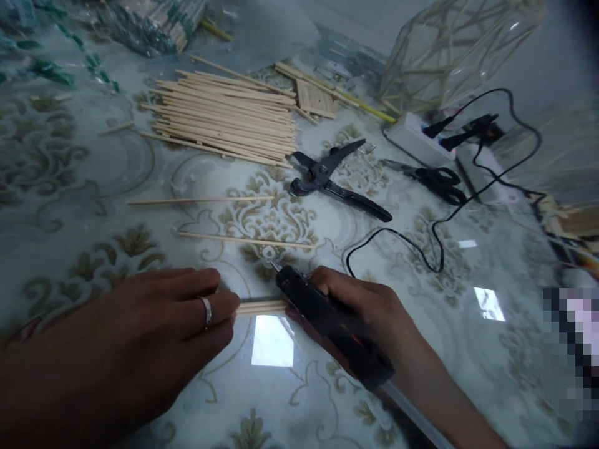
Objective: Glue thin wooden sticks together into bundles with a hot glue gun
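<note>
My left hand [182, 318], a ring on one finger, is closed over the left part of a few thin wooden sticks [259, 307] laid side by side on the table. A black hot glue gun [327, 318] with a clear glue stick [414, 411] out of its back is in my right hand [369, 305]. Its metal nozzle points up and left, above the held sticks. The lower fingers of my right hand reach the right end of those sticks. Two single sticks, an upper one [201, 201] and a lower one [248, 241], lie just beyond my hands.
Farther back lies a pile of wooden sticks [224, 118] beside black-handled cutters [334, 181]. Scissors [430, 178] and a white power strip [416, 140] are at the right, with a black cord [440, 249] looping across the patterned table cover [116, 249]. A stick framework [458, 50] stands behind.
</note>
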